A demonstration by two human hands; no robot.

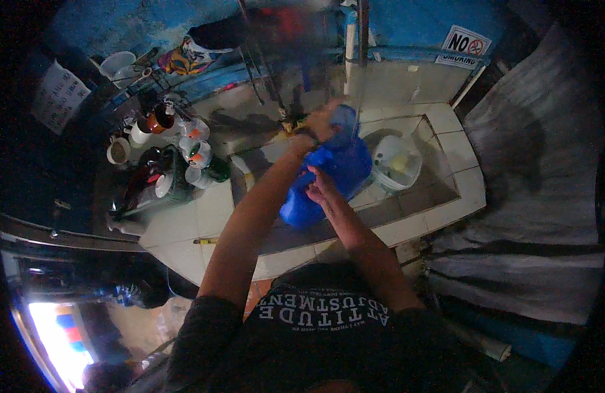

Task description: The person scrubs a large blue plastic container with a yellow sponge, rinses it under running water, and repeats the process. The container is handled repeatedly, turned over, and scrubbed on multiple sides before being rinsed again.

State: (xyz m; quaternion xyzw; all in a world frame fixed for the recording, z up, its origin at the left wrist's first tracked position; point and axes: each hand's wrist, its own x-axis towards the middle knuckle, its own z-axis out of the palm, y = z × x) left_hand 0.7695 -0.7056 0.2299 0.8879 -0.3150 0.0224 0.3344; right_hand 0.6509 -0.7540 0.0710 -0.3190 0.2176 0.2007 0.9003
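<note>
A blue plastic container [354, 159] lies tilted over the tiled sink, and its upper end looks paler and translucent. My right hand [323, 186] is against the near side of the container, fingers curled in. Higher up, my left hand [322, 123] reaches across to the paler end beside the tap [288, 126]. Motion blur hides how its fingers are set. To the right, a white plastic bucket [396, 162] with something pale inside stands in the sink [437, 184].
Several mugs [141, 132] and cups crowd the counter at left, next to a dish rack [177, 189]. A small yellow object [206, 241] lies on the tiled front edge [278, 263]. Pipes [351, 54] rise behind the sink. A grey curtain [538, 162] hangs at right.
</note>
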